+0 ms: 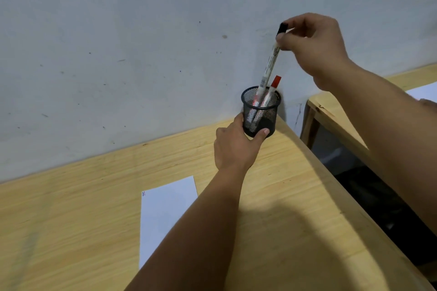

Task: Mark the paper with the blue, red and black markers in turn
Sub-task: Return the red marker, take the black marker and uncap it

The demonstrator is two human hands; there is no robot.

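Right of centre, the right hand (pixel 314 47) pinches the black marker (pixel 269 66) by its cap, tip seemingly inside the cup (pixel 260 111) gripped by the left hand (pixel 236 146). The cap may slip off; paper (pixel 165 215) lies lower centre.

The left hand (pixel 236 146) reaches up from the lower middle of the frame, fingers and thumb curled in a loose grasp. The right hand (pixel 314 47), upper right, pinches with thumb and fingertips, wrist bent downward.
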